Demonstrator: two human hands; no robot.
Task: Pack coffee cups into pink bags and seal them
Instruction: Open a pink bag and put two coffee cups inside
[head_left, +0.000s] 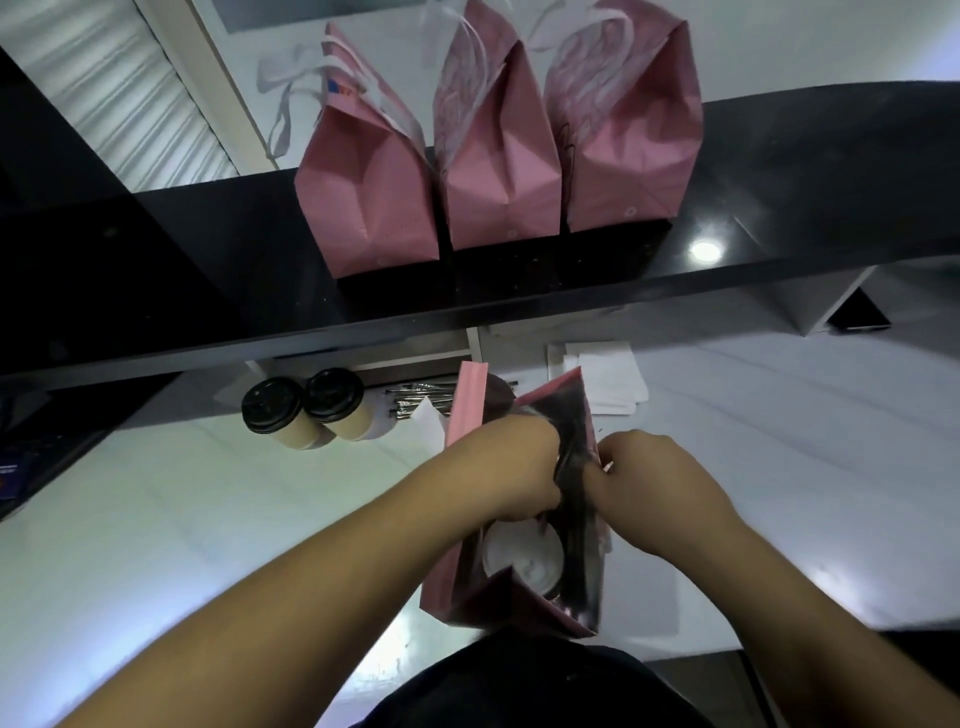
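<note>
So you've got the white counter (208, 519) spread out under both hands, and the black shelf (208, 244) sits well beyond your grip with three pink bags (501, 171) standing closed on it, handles up. The one that matters is the open pink bag (465, 410) right between your wrists. Its long axis runs straight away from you, near end by your belly, far end pointing at the shelf. Both hands meet at the middle of its mouth: your left hand (511, 470) comes in from the left wall and your right hand (654, 488) from the right wall, roughly equally close. Each looks curled and pinching the top edge, pressing the two sides toward each other, though the fingertips are hidden in the dark fold, so I can't swear to the exact hold. Just below your grip, toward you, a white-lidded cup (522, 553) sits inside the bag. My guess is you're closing it. Off to the left of your left hand, well apart, two black-lidded cups (301, 408) wait side by side.
</note>
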